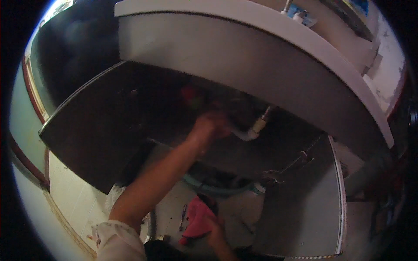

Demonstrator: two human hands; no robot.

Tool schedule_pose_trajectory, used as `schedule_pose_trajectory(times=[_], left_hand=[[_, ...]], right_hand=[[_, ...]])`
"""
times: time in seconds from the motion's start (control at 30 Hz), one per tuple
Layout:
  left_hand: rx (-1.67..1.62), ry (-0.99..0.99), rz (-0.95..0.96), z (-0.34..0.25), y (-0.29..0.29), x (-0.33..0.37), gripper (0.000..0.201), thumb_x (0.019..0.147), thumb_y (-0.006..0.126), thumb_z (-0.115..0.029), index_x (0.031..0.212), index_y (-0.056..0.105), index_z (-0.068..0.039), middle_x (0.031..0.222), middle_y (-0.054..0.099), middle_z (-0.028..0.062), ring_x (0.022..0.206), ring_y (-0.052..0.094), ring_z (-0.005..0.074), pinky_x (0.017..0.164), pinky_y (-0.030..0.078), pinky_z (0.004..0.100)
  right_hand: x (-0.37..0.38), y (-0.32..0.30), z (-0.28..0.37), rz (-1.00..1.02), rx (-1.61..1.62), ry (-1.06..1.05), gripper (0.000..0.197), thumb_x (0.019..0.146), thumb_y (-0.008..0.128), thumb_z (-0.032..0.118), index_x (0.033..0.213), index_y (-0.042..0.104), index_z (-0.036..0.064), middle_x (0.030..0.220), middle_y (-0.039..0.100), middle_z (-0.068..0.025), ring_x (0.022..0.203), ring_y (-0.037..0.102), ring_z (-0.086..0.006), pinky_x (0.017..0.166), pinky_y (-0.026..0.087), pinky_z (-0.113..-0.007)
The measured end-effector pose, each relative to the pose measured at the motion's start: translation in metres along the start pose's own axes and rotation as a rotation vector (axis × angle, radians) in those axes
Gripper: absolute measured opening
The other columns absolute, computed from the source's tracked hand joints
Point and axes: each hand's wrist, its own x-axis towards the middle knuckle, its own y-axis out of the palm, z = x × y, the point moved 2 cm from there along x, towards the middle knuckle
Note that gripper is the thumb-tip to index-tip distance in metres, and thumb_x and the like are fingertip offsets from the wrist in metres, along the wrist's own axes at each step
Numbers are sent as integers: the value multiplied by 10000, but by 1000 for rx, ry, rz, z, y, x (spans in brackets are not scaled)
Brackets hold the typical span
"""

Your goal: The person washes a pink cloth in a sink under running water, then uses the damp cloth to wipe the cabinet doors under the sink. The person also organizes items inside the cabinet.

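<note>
My left hand (213,124), its arm in a pale sleeve, reaches into the dark cabinet (174,143) under the counter. It is beside a pale bent hose (244,134) with a yellowish fitting (260,125); shadow and blur hide its fingers, so I cannot tell whether it grips anything. Lower down, my right hand (216,230) is closed on a pink cloth (199,217), which hangs over the floor in folds. A dim red and green item (190,96) shows deeper inside the cabinet, too dark to name.
Two cabinet doors stand open, a dark one (93,126) at left and a grey one (302,204) at right. The counter's pale edge (244,21) overhangs above. A teal hose (213,189) runs low behind the cloth. Near it, a slim tool-like object (183,217) lies on the floor.
</note>
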Motion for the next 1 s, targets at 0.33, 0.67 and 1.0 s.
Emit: schedule_pose_trajectory(times=[0.33, 0.67, 1.0], left_hand=[[402, -254, -19, 31, -242, -273, 97, 778, 579, -70, 843, 601, -1, 907, 639, 101, 844, 596, 179, 766, 476, 306], [1103, -543, -1422, 41, -417, -531, 335, 729, 614, -295, 855, 629, 14, 886, 637, 160, 820, 608, 246, 696, 464, 340], [1169, -673, -1639, 141, -408, -568, 328, 771, 526, -234, 1071, 570, -108, 1009, 575, 180, 937, 542, 362, 780, 433, 449]], right_hand=[[16, 34, -33, 233, -9, -33, 505, 819, 528, 284, 1241, 412, 32, 1176, 515, -107, 1082, 502, -239, 927, 399, -393], [30, 120, -104, 624, -105, 398, 462, 809, 580, 151, 1221, 432, 2, 1170, 515, -95, 1055, 504, -215, 906, 400, -335], [-8, 174, -171, 886, -322, 402, 330, 800, 588, 106, 1108, 514, 14, 999, 591, -59, 904, 563, -157, 802, 444, -277]])
